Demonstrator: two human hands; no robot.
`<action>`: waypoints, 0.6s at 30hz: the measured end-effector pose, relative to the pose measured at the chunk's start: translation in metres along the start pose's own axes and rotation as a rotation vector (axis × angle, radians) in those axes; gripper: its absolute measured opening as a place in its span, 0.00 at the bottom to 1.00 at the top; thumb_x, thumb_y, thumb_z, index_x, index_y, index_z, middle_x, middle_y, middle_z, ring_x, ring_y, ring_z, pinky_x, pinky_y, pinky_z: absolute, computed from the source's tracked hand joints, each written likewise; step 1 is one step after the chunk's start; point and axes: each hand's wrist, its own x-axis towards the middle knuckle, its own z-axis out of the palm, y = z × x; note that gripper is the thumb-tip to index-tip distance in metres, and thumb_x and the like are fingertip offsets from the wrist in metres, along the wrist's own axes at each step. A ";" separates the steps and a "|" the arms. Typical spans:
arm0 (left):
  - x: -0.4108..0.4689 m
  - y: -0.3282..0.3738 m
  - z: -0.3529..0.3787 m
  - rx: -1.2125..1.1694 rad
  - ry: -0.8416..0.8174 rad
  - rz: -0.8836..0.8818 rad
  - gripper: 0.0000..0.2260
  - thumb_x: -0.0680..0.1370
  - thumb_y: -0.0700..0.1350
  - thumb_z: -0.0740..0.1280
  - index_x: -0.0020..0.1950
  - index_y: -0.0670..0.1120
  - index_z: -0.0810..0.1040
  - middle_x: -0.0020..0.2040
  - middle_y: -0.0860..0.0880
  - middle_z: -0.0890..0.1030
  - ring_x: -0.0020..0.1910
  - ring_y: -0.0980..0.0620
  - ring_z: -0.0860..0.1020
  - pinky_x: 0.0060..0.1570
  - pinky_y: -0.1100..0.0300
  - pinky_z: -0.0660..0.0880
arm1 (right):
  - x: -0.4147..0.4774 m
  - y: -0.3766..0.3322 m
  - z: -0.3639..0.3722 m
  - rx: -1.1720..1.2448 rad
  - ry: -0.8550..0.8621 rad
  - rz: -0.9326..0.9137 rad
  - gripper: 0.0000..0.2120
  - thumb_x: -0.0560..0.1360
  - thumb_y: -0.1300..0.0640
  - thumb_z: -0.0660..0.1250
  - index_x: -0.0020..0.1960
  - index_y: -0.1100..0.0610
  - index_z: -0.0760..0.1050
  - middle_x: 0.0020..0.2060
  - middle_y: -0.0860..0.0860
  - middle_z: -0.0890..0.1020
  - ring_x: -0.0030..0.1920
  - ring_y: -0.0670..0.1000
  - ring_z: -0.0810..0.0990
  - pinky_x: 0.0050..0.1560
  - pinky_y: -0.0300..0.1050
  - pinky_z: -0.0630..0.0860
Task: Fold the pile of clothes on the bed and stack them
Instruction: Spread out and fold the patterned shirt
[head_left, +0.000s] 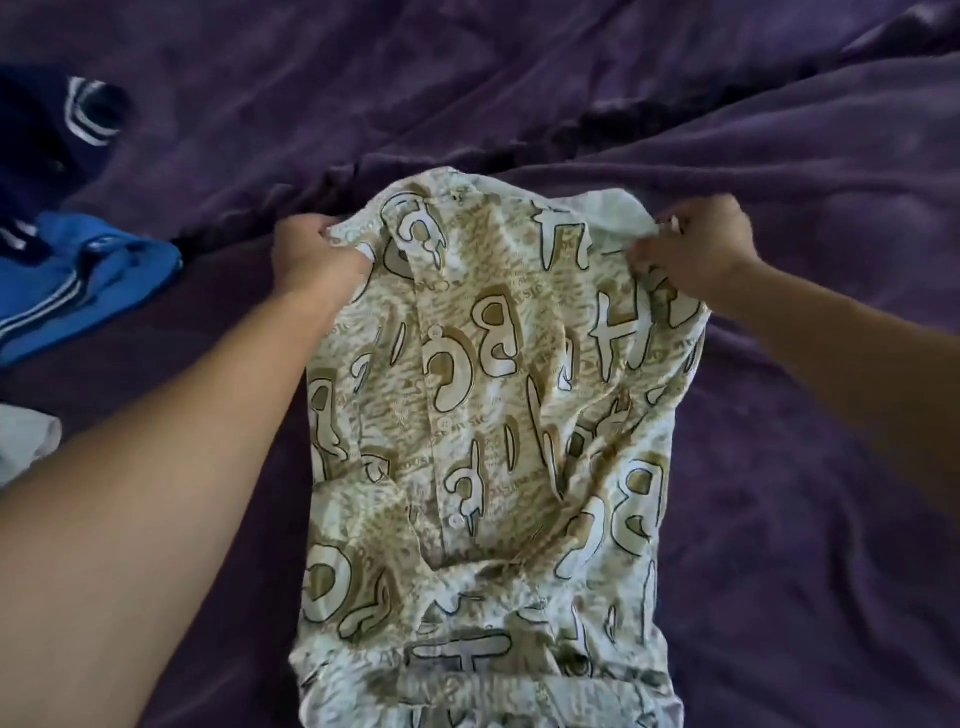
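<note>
Shirt (483, 415), cream with tan letters, spread lengthwise on the purple bed (805, 467), hem nearest. White cloth (26, 441) at the left edge. At the shirt's far end, left hand (311, 254) gripping one corner with curled fingers (324, 226), right hand (696, 249) pinching the other corner. Off to the left, well apart, a blue garment (78, 275); beyond it, a navy garment (57, 135) with white stripes.

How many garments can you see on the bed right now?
4: the printed shirt in the middle, gripped by the left hand and right hand; a blue one at left; a navy one beyond it; a white piece at the left edge. More may lie off-frame.
</note>
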 end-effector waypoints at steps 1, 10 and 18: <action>-0.005 -0.002 -0.007 0.026 0.010 0.072 0.13 0.65 0.36 0.69 0.48 0.45 0.83 0.38 0.52 0.80 0.38 0.54 0.78 0.39 0.61 0.74 | -0.010 0.000 -0.002 -0.005 0.052 -0.054 0.10 0.68 0.51 0.75 0.47 0.52 0.81 0.35 0.48 0.80 0.33 0.47 0.75 0.34 0.38 0.68; -0.090 -0.086 -0.068 0.566 -0.100 0.663 0.11 0.65 0.30 0.71 0.42 0.44 0.80 0.47 0.45 0.79 0.47 0.43 0.75 0.44 0.53 0.68 | -0.133 0.045 0.000 -0.331 0.197 -0.578 0.09 0.68 0.66 0.65 0.47 0.64 0.79 0.44 0.61 0.77 0.45 0.64 0.77 0.41 0.56 0.73; -0.120 -0.120 -0.062 0.715 -0.212 0.746 0.05 0.71 0.37 0.66 0.44 0.43 0.81 0.44 0.47 0.77 0.45 0.44 0.76 0.42 0.51 0.72 | -0.155 0.045 0.016 -0.674 -0.315 -0.320 0.08 0.71 0.48 0.66 0.50 0.45 0.79 0.51 0.50 0.82 0.49 0.56 0.79 0.48 0.49 0.75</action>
